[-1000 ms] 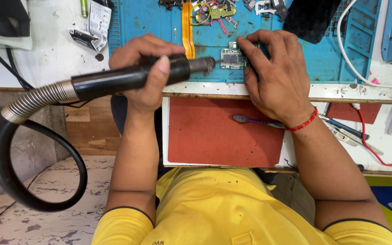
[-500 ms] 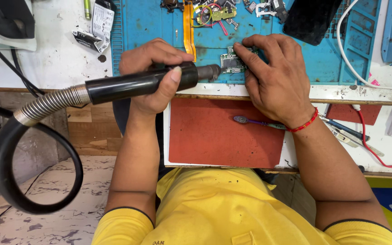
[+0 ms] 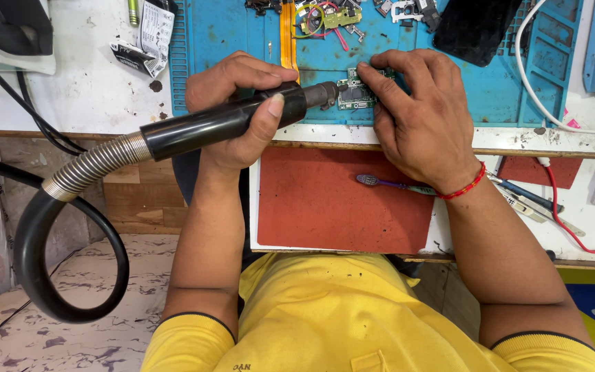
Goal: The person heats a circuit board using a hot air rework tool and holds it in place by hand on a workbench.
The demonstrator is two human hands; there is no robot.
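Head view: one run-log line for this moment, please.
left hand: grips black hot-air wand | right hand: steadies small circuit board | nozzle at board | blue mat

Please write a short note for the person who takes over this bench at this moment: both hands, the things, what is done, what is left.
Left hand: grips the black hot-air handle, nozzle at the small circuit board.
Right hand: fingertips pin that board on the blue mat.
Done: board positioned, nozzle aimed.
Left: the work on the board itself; its progress cannot be seen. A toothbrush lies on the red pad.

Black nozzle (image 3: 235, 118) — touching green PCB (image 3: 354, 93)
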